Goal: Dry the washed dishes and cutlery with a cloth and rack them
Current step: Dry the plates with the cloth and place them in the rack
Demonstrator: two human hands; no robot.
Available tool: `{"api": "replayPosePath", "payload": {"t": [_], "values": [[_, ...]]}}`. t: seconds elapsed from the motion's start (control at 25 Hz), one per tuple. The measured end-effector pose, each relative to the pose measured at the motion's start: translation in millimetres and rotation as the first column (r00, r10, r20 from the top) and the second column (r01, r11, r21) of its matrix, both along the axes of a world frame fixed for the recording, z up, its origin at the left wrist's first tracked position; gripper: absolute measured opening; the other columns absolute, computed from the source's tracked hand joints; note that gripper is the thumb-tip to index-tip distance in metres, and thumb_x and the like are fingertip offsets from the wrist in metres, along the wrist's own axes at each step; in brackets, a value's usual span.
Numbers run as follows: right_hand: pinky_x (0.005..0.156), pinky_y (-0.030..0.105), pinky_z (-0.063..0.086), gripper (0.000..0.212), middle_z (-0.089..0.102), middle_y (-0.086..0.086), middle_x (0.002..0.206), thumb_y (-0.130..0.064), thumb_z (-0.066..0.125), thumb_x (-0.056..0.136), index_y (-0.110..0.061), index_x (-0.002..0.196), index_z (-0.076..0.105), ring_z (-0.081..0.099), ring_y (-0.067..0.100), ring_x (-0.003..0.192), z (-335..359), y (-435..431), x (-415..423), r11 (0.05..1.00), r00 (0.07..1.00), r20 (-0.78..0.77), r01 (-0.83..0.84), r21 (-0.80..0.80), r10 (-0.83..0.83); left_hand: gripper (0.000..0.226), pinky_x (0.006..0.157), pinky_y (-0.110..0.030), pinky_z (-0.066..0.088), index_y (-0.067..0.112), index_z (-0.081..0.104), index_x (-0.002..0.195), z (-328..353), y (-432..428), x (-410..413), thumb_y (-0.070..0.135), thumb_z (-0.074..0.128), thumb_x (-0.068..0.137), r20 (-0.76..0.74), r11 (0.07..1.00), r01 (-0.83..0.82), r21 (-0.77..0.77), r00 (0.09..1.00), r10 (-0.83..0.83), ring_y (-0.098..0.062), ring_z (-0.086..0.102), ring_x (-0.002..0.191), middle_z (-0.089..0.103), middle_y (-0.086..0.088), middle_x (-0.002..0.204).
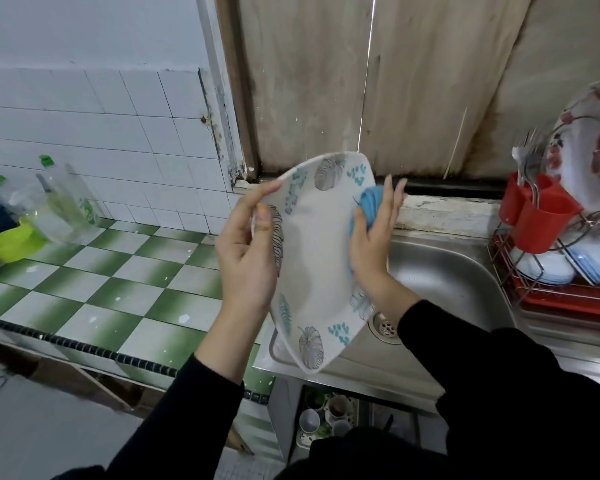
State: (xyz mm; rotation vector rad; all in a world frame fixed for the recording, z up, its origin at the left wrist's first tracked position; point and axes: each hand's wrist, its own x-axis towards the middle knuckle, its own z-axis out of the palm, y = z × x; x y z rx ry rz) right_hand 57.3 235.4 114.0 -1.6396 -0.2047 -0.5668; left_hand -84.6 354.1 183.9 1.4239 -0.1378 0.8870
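Mid-wipe over the sink [447, 271]: my left hand [246, 244] pinches the plate [316, 258] by its left rim, thumb in front, while my right hand [371, 244] presses the blue cloth [369, 202] to the right rim, fingers [390, 199] straight. The plate — squarish, pale, printed with grey and teal leaves — is held tilted on edge. Next, I judge, it goes right to the rack [565, 301], slotted by the flowered plate [589, 147], clear of the red cutlery cup [537, 220].

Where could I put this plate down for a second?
The checkered counter is bare between the green bowl and the sink. The sink itself looks free too. The rack on the right is crowded: bowls, red cutlery cups, a floral plate.
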Motion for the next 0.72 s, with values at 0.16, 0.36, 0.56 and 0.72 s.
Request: {"api": "replayPosePath", "payload": {"t": [0.16, 0.36, 0.56, 0.72], "values": [[0.122, 0.032, 0.008, 0.057, 0.01, 0.023, 0.159, -0.011, 0.043, 0.096, 0.002, 0.148, 0.025, 0.006, 0.033, 0.149, 29.4, 42.1, -44.1, 0.975, 0.922, 0.321, -0.189, -0.119, 0.218, 0.023, 0.059, -0.022, 0.042, 0.029, 0.065, 0.106, -8.9, -13.1, 2.0, 0.019, 0.046, 0.098, -0.039, 0.999, -0.031, 0.037, 0.999, 0.032, -0.005, 0.051, 0.058, 0.059, 0.01, 0.066], [0.122, 0.041, 0.009, 0.063, -0.005, -0.005, 0.163, -0.033, 0.039, 0.101, -0.029, 0.155, 0.007, 0.001, 0.027, 0.15, -71.7, 12.4, -95.5, 0.718, 0.727, 0.271, -0.416, -0.558, 0.631, 0.022, 0.071, -0.024, 0.044, 0.034, 0.07, 0.099, -10.3, 14.2, 3.2, 0.024, 0.051, 0.097, -0.03, 0.995, -0.094, -0.039, 0.995, 0.093, -0.006, 0.053, 0.068, 0.06, 0.01, 0.073], [0.121, 0.029, 0.006, 0.064, -0.005, 0.007, 0.163, -0.039, 0.037, 0.096, -0.024, 0.151, 0.009, -0.009, 0.0, 0.146, -61.0, -2.3, -31.6, 0.959, 0.978, -0.039, -0.207, -0.194, 0.203, 0.025, 0.091, -0.039, 0.047, 0.036, 0.071, 0.101, -1.5, 9.9, -1.2, 0.023, 0.05, 0.096, 0.043, 0.999, -0.042, 0.004, 0.998, 0.042, -0.018, 0.059, 0.098, 0.067, 0.004, 0.1], [0.12, 0.024, 0.004, 0.06, 0.005, 0.018, 0.161, -0.018, 0.042, 0.097, -0.005, 0.151, 0.019, 0.001, 0.027, 0.15, 16.0, 27.6, -16.8, 0.997, 0.992, 0.096, -0.072, -0.041, 0.076, 0.026, 0.086, -0.023, 0.045, 0.025, 0.065, 0.107, -3.3, -6.4, -1.4, 0.01, 0.046, 0.099, 0.023, 0.998, -0.022, 0.059, 1.0, 0.021, -0.006, 0.06, 0.092, 0.067, 0.012, 0.093]]}}
